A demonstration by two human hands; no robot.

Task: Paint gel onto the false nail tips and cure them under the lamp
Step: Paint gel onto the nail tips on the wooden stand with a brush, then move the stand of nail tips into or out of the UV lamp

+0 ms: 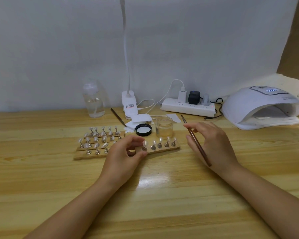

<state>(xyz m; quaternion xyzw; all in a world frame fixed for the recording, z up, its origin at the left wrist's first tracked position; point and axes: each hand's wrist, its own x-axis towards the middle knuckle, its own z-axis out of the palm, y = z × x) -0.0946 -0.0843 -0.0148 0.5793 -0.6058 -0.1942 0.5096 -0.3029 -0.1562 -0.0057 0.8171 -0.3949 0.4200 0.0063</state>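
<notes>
Left hand [126, 150] pinching strip [160, 149] end; its length running rightward toward right hand [212, 144] gripping brush [198, 144].

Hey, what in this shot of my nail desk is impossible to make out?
- Head view: the brush tip is too small to show whether it carries gel.
- Gel on the nail tips: too small and glossy to judge.
- Curing lamp display: blurred, unreadable.
- Desk lamp head: cut off by the top edge.
- Left hand covers the near strip's left end.
</notes>
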